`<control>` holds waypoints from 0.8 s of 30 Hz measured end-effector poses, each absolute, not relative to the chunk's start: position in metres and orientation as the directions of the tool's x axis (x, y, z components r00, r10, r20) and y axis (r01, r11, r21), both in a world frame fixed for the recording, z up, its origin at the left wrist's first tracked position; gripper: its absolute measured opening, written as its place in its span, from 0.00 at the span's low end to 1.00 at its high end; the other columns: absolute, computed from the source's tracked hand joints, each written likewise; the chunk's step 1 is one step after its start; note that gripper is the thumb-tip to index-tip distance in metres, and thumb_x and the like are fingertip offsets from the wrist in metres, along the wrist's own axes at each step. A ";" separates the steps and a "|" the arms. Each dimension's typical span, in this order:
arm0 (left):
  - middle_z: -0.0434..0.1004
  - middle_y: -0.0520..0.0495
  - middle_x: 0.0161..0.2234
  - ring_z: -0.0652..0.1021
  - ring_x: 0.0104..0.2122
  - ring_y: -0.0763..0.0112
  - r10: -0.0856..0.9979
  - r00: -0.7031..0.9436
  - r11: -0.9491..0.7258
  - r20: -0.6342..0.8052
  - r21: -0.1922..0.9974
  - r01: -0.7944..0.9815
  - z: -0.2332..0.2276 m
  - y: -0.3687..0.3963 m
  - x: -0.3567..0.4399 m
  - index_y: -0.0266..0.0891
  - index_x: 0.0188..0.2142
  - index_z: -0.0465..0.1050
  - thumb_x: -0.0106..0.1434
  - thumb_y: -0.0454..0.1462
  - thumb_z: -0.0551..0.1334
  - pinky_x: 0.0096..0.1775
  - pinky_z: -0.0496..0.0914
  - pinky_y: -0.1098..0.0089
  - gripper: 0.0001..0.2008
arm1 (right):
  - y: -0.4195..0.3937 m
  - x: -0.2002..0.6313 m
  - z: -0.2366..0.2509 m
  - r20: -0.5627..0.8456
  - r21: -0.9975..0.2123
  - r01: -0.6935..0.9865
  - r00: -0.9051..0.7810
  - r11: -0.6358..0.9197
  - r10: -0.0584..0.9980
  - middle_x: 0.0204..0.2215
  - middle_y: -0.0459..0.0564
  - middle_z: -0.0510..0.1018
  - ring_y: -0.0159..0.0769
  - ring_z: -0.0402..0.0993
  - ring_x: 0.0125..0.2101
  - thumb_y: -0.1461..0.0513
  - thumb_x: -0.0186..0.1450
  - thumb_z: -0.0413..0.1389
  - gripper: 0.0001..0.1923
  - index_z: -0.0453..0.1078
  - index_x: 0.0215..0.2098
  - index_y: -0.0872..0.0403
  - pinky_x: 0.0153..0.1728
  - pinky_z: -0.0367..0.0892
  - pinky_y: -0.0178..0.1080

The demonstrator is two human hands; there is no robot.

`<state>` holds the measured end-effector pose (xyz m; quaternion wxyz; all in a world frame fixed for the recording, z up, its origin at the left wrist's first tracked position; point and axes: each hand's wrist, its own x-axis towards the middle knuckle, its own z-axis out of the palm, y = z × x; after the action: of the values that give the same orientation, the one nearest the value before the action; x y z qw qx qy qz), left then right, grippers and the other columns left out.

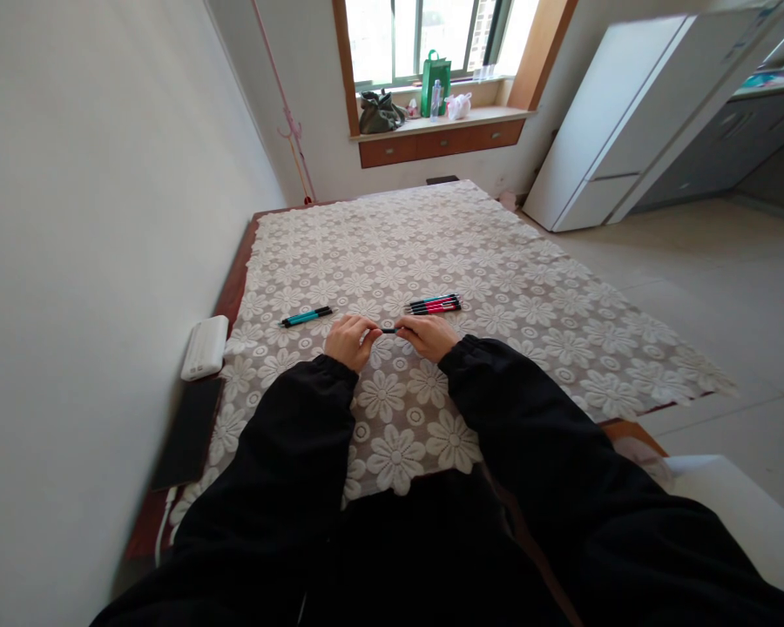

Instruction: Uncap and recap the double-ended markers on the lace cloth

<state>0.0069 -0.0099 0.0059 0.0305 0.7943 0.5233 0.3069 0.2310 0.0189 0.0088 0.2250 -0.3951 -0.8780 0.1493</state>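
Note:
Between my two hands a slim dark pen lies level, its ends hidden by my fingers. The fingers of my left hand are closed on its left end. My right hand pinches the opposite end. Just beyond the left hand, teal pens with black parts lie side by side on the flowered lace tablecloth. A group of several pens, red, teal and black, rests past the right hand.
Along the wall at left are a white power bank and a dark flat object, with a white cable. A window sill holds bags and a bottle. A white fridge stands at the back right.

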 end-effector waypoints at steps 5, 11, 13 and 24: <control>0.80 0.45 0.33 0.75 0.39 0.61 0.869 0.120 -0.345 0.480 0.414 0.842 0.005 -0.008 0.003 0.42 0.29 0.74 0.72 0.46 0.50 0.43 0.66 0.62 0.20 | 0.022 0.234 0.007 0.344 -0.444 0.636 -0.530 0.632 0.775 0.38 0.50 0.80 0.36 0.74 0.36 0.57 0.71 0.53 0.10 0.72 0.45 0.51 0.35 0.60 0.34; 0.76 0.46 0.28 0.74 0.35 0.63 0.881 0.123 -0.346 0.457 0.443 0.827 0.011 -0.010 0.004 0.41 0.24 0.70 0.73 0.45 0.47 0.40 0.65 0.63 0.24 | 0.023 0.234 0.006 0.376 -0.439 0.617 -0.535 0.653 0.757 0.37 0.50 0.79 0.35 0.73 0.36 0.58 0.72 0.51 0.10 0.72 0.42 0.52 0.36 0.60 0.34; 0.75 0.46 0.26 0.73 0.34 0.63 0.883 0.116 -0.339 0.454 0.447 0.828 0.012 -0.011 0.005 0.41 0.23 0.69 0.72 0.44 0.47 0.39 0.64 0.64 0.24 | 0.024 0.234 0.006 0.382 -0.446 0.603 -0.539 0.661 0.750 0.37 0.50 0.79 0.35 0.73 0.36 0.58 0.72 0.51 0.09 0.72 0.42 0.52 0.37 0.61 0.34; 0.65 0.48 0.22 0.70 0.27 0.66 0.909 0.036 -0.269 0.416 0.517 0.812 0.010 -0.010 0.006 0.41 0.23 0.64 0.70 0.46 0.48 0.31 0.60 0.66 0.21 | 0.023 0.236 0.009 0.473 -0.462 0.566 -0.495 0.683 0.729 0.38 0.50 0.79 0.36 0.72 0.38 0.56 0.71 0.54 0.09 0.72 0.42 0.52 0.40 0.63 0.36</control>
<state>0.0060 -0.0098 0.0101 0.0691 0.7163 0.6007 0.3483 0.2356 0.0231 0.0085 0.3309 -0.3783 -0.8557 0.1236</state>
